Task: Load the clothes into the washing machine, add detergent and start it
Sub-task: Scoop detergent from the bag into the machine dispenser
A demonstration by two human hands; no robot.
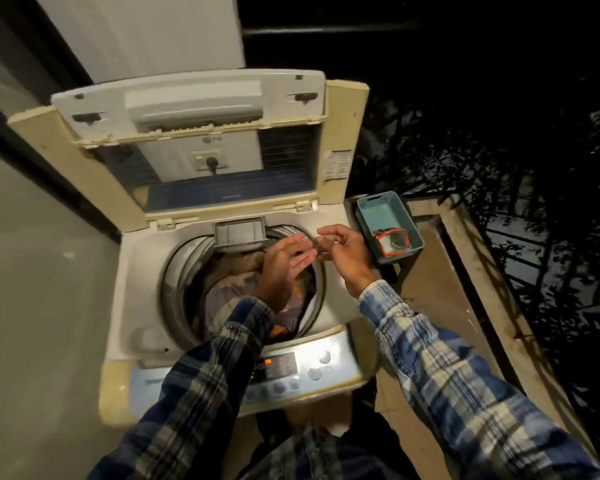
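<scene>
A top-loading washing machine [136,271] stands with its lid [194,109] raised. Its drum holds a pile of brown, grey and orange clothes [222,292]. My left hand [284,261] hovers over the right side of the drum with its fingers straight and spread, pointing right. My right hand [347,251] is just beside it over the machine's right rim, fingers loosely curled, and I see nothing held in it. The fingertips of the two hands nearly meet. A grey box [239,233] juts from the drum's back edge.
The control panel [291,368] at the front is lit, with an orange display and several round buttons. A teal plastic basket [368,209] sits on a ledge right of the machine and holds an orange-edged sachet [392,242]. A wall runs along the left, and dark foliage lies beyond a railing on the right.
</scene>
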